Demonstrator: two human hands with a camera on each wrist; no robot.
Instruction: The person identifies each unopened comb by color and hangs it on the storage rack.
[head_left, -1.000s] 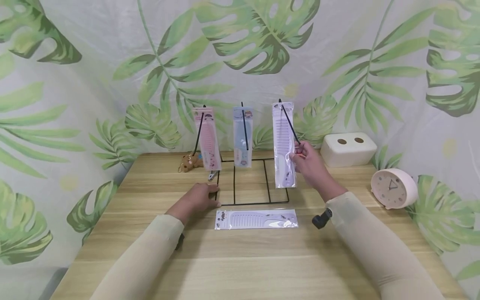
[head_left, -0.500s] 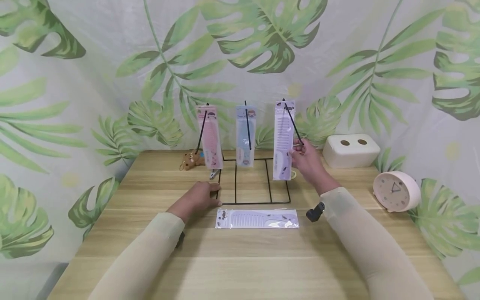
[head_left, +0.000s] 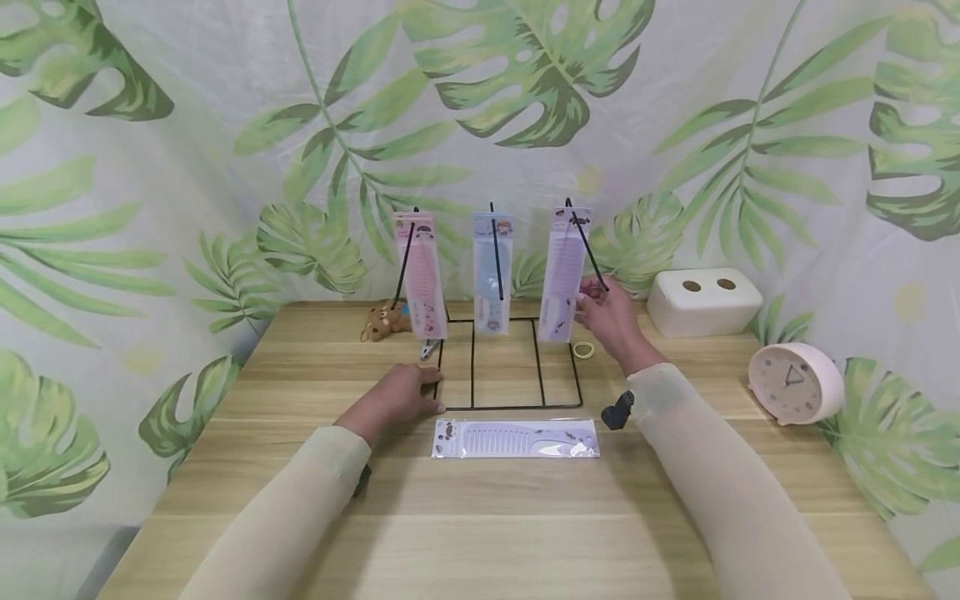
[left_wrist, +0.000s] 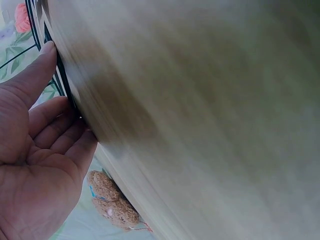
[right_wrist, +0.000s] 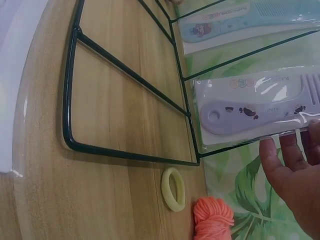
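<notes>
In the head view, my left hand (head_left: pixel 397 393) holds the front left of the black wire rack's base (head_left: pixel 510 407). The left wrist view shows thumb and curved fingers against the wire. My right hand (head_left: pixel 611 317) pinches the right edge of a packaged purple comb (head_left: pixel 564 271), which hangs on the right hook. In the right wrist view, the fingers (right_wrist: pixel 292 150) partly disappear behind this packet. A pink comb packet (head_left: pixel 422 275) hangs on the left hook and a blue comb packet (head_left: pixel 492 275) on the middle one. Another packaged purple comb (head_left: pixel 516 439) lies before the rack.
A brown plush bear (head_left: pixel 386 321) and a metal clip (head_left: pixel 429 349) lie by the rack's left side. A pale yellow ring (head_left: pixel 583 350) lies to the right, with coral yarn (right_wrist: pixel 213 217) nearby. A white box (head_left: pixel 703 302) and pink clock (head_left: pixel 795 382) stand further right.
My right hand has moved the hanging purple comb packet backward along its hook, and the yellow ring has come into sight. My left hand stays at the rack; the head view has shifted slightly.
</notes>
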